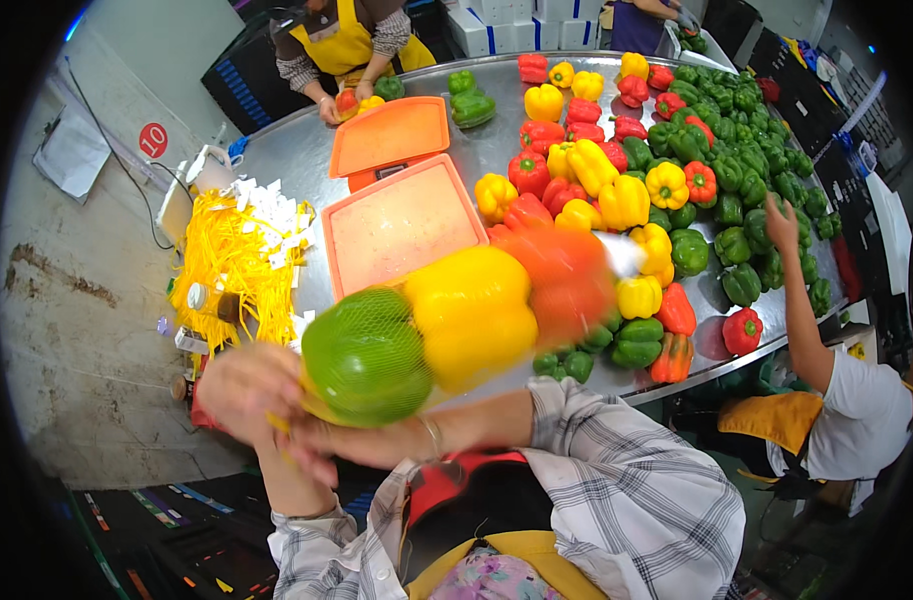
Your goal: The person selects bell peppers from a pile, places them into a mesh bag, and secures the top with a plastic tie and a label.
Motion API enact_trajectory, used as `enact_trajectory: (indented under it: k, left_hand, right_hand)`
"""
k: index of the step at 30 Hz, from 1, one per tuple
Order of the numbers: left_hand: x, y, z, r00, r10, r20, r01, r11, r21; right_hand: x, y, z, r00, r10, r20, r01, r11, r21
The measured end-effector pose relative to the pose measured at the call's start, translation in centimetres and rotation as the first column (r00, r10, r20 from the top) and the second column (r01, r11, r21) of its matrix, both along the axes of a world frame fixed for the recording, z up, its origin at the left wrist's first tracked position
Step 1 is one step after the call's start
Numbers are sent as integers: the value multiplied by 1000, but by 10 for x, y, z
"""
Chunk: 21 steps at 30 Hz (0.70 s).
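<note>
1. The net [409, 298] is held up in front of the person's chest, over the near edge of the metal table [307, 150], stretched around three peppers in a row.
2. In order from the hands outward come a green pepper [367, 355], a yellow pepper [472, 315] and a red pepper [567, 280] (this last one badly smeared by motion), each pressed against the next. A small white patch, too blurred to name, shows just past the red one.
3. The left hand [242, 395] is at the gathered end of the net, beside the green pepper, its fingers bent in and closed on the yellow mesh.
4. The right hand [342, 440] reaches across from the right, just under the green pepper and close to the left hand; its fingers are blurred, and I cannot tell whether they grip the net or only lie against it.
5. Left of the hands' work, a heap of yellow nets [227, 260] with white tags [277, 215] lies near a jar [212, 300].
6. Behind the held peppers sit two orange trays, the nearer tray [402, 225] and the farther tray [389, 135].
7. To the right, loose red and yellow peppers [625, 202] spread beside a large pile of green peppers [722, 105].
8. A co-worker's hand [782, 222] reaches to that pile; another co-worker [352, 35] handles peppers across the table.
</note>
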State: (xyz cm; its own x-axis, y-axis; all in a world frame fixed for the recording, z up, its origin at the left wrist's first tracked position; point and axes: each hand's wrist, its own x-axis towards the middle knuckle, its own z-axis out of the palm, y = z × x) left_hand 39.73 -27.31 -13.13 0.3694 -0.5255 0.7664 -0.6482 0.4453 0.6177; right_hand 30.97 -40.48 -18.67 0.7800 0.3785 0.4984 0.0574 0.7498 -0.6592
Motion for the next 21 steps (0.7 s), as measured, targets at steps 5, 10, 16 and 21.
enact_trajectory:
  k: [5,10,16,21]
  left_hand:
    - [49,-16,-21,950,65,-307,-95,992,-83]
    - [56,-48,19,948,212,-239,-242,965,-102]
    - [8,-18,1,845,514,148,-502,857,-116]
    - [-34,-20,-48,696,716,-53,-716,688,-114]
  right_hand:
    - [89,-32,-35,966,-179,188,240,894,-378]
    - [159,-82,51,761,-190,621,487,800,-351]
    - [115,-88,70,146,16,989,869,476,-136]
    - [64,-68,38,118,40,992,975,185,-123]
